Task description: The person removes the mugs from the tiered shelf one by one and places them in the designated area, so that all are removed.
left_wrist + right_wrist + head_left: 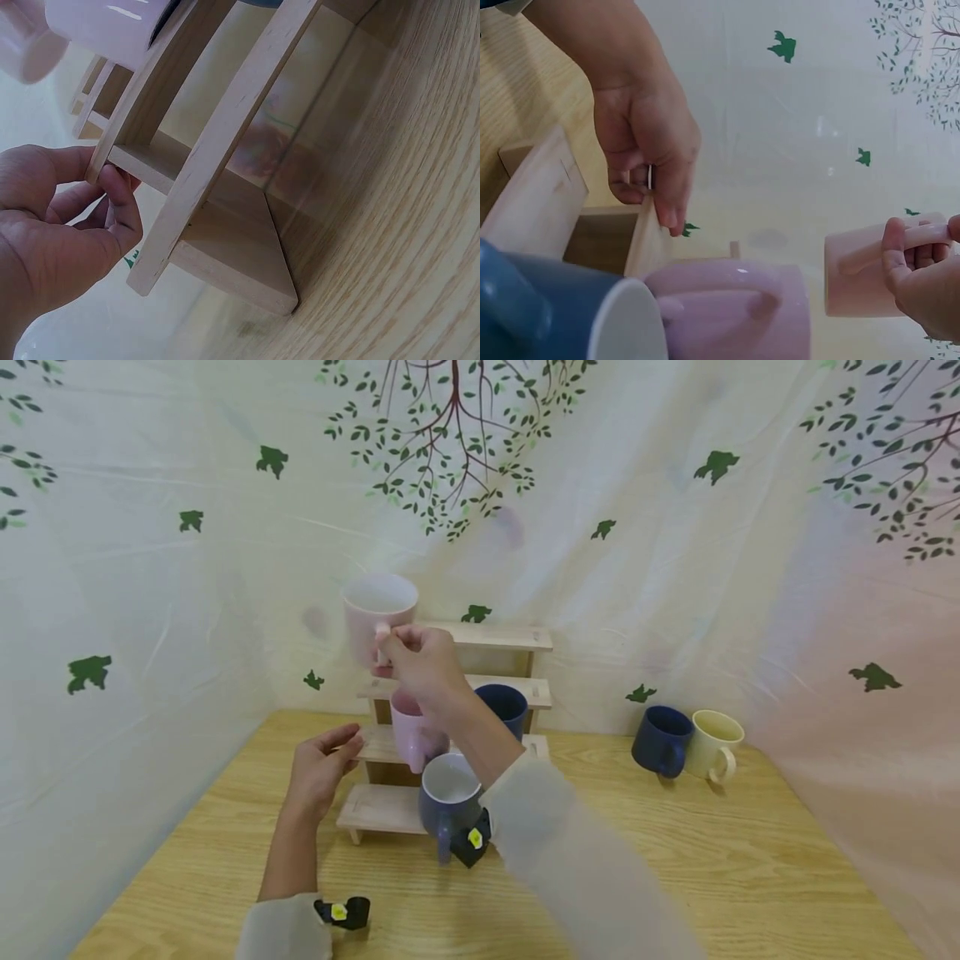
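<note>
My right hand [429, 672] grips the handle of a pale pink mug [362, 625], upright at the left end of the stepped wooden stand [384, 808]. Whether its base touches the top step cannot be told. Low on the left, my left hand [318, 772] pinches the end of a lower step [105, 154] between thumb and fingers. On that step a pink mug [408, 728] stands, partly behind my right forearm. Further right on the stand is a dark blue mug [504, 703]. A blue-grey mug [441, 806] with a white inside occupies the bottom step.
Another dark blue mug [654, 739] and a cream mug [705, 750] stand side by side at the back right of the wooden table [675, 852]. A pale curtain [570, 577] printed with leaves hangs close behind the stand and along both sides.
</note>
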The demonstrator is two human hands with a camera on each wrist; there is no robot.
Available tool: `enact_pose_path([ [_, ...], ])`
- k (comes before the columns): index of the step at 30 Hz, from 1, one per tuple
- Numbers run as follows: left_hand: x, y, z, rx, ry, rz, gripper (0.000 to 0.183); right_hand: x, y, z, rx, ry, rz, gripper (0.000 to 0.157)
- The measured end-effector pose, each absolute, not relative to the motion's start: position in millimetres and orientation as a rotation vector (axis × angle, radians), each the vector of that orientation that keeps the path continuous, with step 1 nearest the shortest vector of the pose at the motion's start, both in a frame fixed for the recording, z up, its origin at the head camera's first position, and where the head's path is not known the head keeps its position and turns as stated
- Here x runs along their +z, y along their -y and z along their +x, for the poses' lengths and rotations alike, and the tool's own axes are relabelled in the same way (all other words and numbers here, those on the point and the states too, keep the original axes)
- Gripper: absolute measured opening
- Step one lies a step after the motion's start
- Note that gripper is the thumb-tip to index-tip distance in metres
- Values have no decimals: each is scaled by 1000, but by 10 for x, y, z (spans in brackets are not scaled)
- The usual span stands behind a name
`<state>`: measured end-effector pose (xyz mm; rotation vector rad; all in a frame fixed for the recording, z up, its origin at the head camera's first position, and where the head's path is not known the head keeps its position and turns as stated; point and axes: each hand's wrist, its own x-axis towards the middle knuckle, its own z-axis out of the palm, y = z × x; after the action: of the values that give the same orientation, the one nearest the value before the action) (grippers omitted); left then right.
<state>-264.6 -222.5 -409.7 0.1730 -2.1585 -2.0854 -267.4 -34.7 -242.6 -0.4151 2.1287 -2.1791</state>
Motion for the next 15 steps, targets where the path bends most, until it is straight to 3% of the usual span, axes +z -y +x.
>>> enact_pose_path([
  [15, -4091, 2220, -2650, -2087, 2159, 196, 45, -2242, -250, -2793, -2341, -2180, -531, 19],
])
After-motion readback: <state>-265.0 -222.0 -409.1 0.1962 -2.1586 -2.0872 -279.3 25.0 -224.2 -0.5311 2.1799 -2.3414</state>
